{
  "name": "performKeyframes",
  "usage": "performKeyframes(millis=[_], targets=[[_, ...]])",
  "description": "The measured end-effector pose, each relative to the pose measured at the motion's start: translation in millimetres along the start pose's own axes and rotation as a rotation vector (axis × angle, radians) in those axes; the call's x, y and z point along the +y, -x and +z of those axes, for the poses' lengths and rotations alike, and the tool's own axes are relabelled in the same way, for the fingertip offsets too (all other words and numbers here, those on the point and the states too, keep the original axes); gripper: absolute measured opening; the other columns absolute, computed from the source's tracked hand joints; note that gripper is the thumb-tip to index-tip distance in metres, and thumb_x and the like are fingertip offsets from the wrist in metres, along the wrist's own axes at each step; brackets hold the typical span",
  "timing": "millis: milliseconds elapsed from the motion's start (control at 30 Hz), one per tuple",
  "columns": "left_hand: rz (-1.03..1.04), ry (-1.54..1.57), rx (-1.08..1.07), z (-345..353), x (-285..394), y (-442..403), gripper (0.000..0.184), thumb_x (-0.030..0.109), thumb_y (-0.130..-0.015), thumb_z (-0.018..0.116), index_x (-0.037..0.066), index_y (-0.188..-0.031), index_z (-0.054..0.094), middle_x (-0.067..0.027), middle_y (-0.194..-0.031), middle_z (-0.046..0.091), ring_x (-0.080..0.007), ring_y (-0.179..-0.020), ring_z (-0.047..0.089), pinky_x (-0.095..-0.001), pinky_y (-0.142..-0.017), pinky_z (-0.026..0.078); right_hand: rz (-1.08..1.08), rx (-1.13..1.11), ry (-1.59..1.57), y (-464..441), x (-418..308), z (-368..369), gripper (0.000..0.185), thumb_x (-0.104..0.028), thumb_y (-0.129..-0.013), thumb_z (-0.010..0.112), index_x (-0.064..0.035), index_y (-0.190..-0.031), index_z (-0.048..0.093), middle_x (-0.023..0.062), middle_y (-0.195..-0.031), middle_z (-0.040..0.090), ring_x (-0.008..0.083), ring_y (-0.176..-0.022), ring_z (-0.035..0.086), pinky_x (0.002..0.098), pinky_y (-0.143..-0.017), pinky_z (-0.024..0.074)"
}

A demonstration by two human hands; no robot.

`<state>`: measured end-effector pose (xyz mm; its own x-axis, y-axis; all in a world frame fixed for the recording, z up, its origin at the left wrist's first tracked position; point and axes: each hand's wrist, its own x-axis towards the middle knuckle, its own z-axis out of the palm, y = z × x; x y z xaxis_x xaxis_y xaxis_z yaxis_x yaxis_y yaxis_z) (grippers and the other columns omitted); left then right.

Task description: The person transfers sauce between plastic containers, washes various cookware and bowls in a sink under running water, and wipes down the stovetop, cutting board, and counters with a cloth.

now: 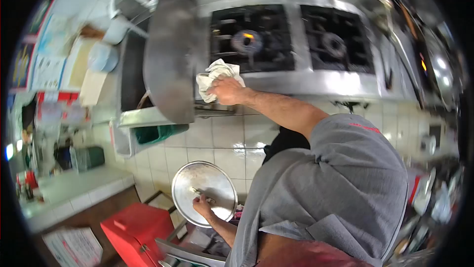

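My right hand (227, 90) is closed on a crumpled white cloth (217, 73), at the front left corner of the steel stove (340, 83). Lower in the view, my left hand (202, 205) grips the handle at the middle of a round metal lid (187, 183). The lid hangs above the tiled floor, its handle side in view. A flame shows in the left burner (247, 41), behind the cloth.
An upright steel panel (170, 49) stands left of the stove. Below it is a green bin (157, 133). A red box (136, 230) stands near the lid, with an open steel drawer (190, 253) beside it. A tiled counter (74, 188) runs along the left.
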<state>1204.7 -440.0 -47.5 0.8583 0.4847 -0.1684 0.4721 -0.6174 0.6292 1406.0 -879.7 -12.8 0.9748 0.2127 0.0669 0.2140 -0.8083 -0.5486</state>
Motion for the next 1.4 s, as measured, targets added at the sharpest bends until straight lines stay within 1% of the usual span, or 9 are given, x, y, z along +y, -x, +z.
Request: performKeyframes(millis=[67,367,467,667,767,833,1000,1200,1400], targets=[[0.064,-0.031,-0.044,-0.9,10.0,-9.1,0.025,0.013,-0.067,0.063,-0.01,-0.072,0.053,-0.0112,-0.06,0.054,-0.0191,-0.055,0.046,-0.035,-0.053,0.041,0.022,0.353,0.171,68.4,37.9,4.3,0.038,-0.008,-0.065,0.057,-0.0147,-0.101,0.063,0.0092,-0.101,0.059,0.0284,-0.102,0.052,0.0408,-0.088,0.0411],[0.27,0.013,-0.103,-18.8,57.8,-17.9,0.021,0.01,-0.072,0.062,-0.007,-0.077,0.05,-0.0079,-0.067,0.051,-0.0175,-0.061,0.044,-0.0317,-0.059,0.04,0.953,0.443,0.392,369.8,143.0,-125.7,0.033,-0.014,-0.074,0.053,-0.0108,-0.105,0.062,0.0154,-0.104,0.056,0.0306,-0.103,0.051,0.0396,-0.089,0.0424],[0.273,0.139,-0.094,-26.5,95.9,5.4,0.019,0.008,-0.074,0.062,-0.005,-0.077,0.047,-0.0043,-0.067,0.046,-0.014,-0.061,0.041,-0.0293,-0.056,0.038,0.974,0.378,0.267,364.0,145.1,-124.6,0.032,-0.013,-0.072,0.056,-0.0102,-0.102,0.063,0.0158,-0.102,0.057,0.0318,-0.099,0.053,0.0402,-0.087,0.0433],[0.416,0.266,-0.105,-26.0,195.6,64.1,0.02,0.007,-0.077,0.063,-0.001,-0.079,0.044,0.0,-0.069,0.04,-0.0092,-0.06,0.036,-0.0237,-0.052,0.034,0.476,0.433,0.185,272.4,104.9,-65.9,0.028,-0.011,-0.063,0.061,-0.0106,-0.09,0.066,0.0129,-0.087,0.058,0.0289,-0.086,0.056,0.0383,-0.078,0.0459],[0.456,0.219,-0.176,-7.6,248.6,95.4,0.021,0.007,-0.078,0.064,-0.001,-0.079,0.044,0.001,-0.069,0.038,-0.0086,-0.06,0.035,-0.0234,-0.052,0.033,0.405,0.263,0.195,236.1,77.6,-83.9,0.034,-0.016,-0.065,0.062,-0.0159,-0.099,0.065,0.0108,-0.104,0.054,0.0309,-0.105,0.045,0.0542,-0.089,0.0333],[0.502,0.192,-0.215,17.0,275.0,103.6,0.02,0.007,-0.079,0.064,-0.001,-0.081,0.046,0.0004,-0.07,0.041,-0.0085,-0.061,0.038,-0.0235,-0.053,0.034,0.315,0.464,0.248,237.4,78.2,-80.5,0.041,-0.015,-0.063,0.063,-0.0173,-0.104,0.062,0.0104,-0.113,0.048,0.0331,-0.11,0.038,0.0595,-0.09,0.0264],[0.597,0.232,-0.449,117.6,353.4,129.7,0.019,0.008,-0.074,0.064,-0.003,-0.085,0.053,-0.0014,-0.068,0.051,-0.0083,-0.061,0.045,-0.0237,-0.054,0.037,0.606,0.313,0.204,314.8,105.6,-106.2,0.035,-0.013,-0.066,0.06,-0.015,-0.101,0.061,0.0097,-0.11,0.047,0.0309,-0.105,0.041,0.0511,-0.085,0.0352],[0.779,0.11,-0.762,264.3,441.1,168.3,0.03,0.014,-0.074,0.067,-0.006,-0.091,0.054,-0.0053,-0.073,0.055,-0.0121,-0.065,0.049,-0.0266,-0.058,0.041,0.822,0.562,0.346,444.8,136.1,-135.8,0.038,-0.008,-0.064,0.062,-0.0157,-0.101,0.06,0.0094,-0.108,0.047,0.0295,-0.1,0.043,0.046,-0.081,0.0389],[0.916,0.029,-0.988,386.4,513.7,233.6,0.035,0.018,-0.072,0.068,-0.008,-0.093,0.056,-0.0117,-0.079,0.06,-0.0181,-0.072,0.056,-0.0303,-0.066,0.045,0.974,0.898,-0.224,523.0,127.5,-83.9,0.049,-0.006,-0.062,0.063,-0.0093,-0.11,0.057,0.0139,-0.118,0.048,0.0342,-0.11,0.042,0.0399,-0.095,0.0354]])
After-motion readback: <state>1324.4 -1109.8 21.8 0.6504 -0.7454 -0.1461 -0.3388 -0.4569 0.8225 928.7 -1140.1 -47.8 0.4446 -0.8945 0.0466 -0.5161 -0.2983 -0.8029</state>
